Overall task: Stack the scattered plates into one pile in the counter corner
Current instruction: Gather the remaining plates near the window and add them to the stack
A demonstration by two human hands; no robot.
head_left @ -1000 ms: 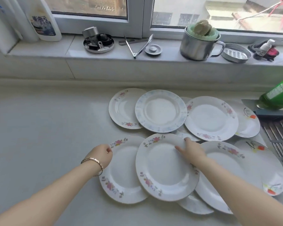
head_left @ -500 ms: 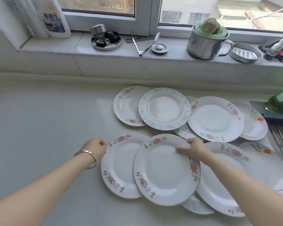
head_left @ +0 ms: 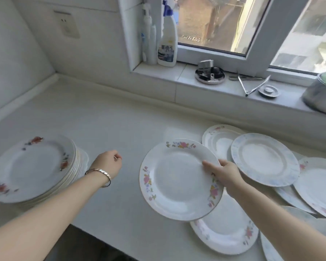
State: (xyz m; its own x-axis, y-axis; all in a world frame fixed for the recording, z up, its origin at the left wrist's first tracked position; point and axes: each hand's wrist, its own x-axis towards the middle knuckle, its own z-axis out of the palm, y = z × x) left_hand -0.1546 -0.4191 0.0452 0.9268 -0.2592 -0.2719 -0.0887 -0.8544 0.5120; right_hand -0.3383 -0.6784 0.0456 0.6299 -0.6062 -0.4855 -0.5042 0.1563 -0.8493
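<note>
Partly done, as far as can be judged. Shows already a tall pile (head_left: 32, 166) of flowered plates at the left end of the counter (head_left: 120, 119), on the corner side but not pushed up to where the two walls meet.

Carries the held plate (head_left: 177, 179) in the right hand (head_left: 224, 178), lifted and tilted, about midway between the pile and the scattered plates (head_left: 318, 187). Pinches its right rim, thumb laid on top, other fingers going under. Hovers the left hand (head_left: 109, 162) over bare counter just beside the pile, fingers curled in, nothing between them.

Leaves a good number to collect at the right: a blue-rimmed plate (head_left: 264, 159), a lower plate (head_left: 226, 236) under the held one, and more that overlap each other.

Cannot count the pile: blurred, its left edge cut off. Cannot count the remaining ones either: cut off at the right and bottom edges, partly covered by the right forearm. Cannot see the fingers below the rim.
</note>
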